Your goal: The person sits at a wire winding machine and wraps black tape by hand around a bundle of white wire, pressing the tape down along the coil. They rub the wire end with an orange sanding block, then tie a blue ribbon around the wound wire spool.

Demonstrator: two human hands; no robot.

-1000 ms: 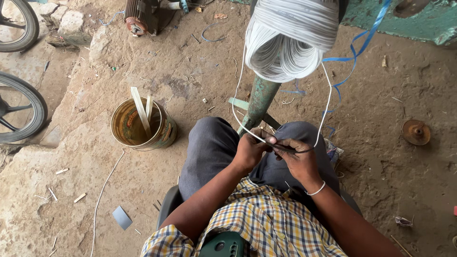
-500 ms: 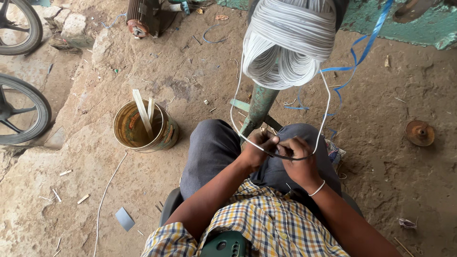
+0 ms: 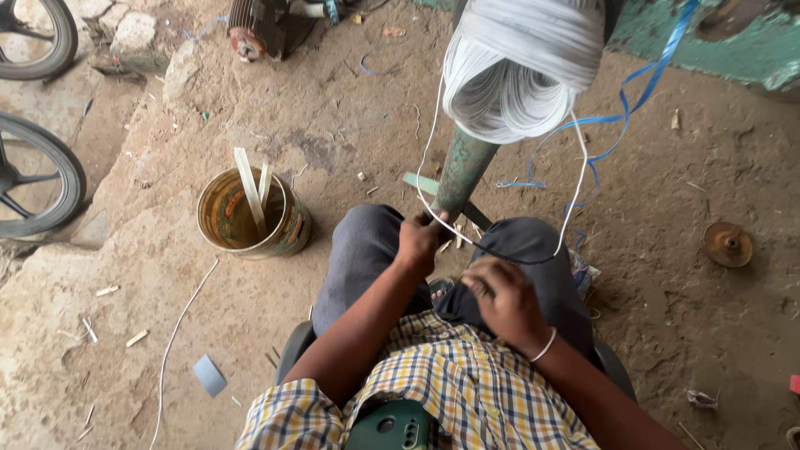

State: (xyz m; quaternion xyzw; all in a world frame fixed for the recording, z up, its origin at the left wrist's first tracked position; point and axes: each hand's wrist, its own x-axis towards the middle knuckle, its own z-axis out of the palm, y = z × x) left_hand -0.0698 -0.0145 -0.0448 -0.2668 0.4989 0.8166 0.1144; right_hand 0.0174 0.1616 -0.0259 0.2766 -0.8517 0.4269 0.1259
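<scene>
White cord [image 3: 500,250] looping down from big coil [image 3: 521,67] on green post [image 3: 462,171], sagging across lap. L hand [image 3: 421,242] pinching cord by post, keeping it taut; R hand [image 3: 504,300] closing on dark stretch nearer body. Tin can [image 3: 250,221] sitting well off to L; bare dirt floor [image 3: 333,125] lying ahead.
</scene>
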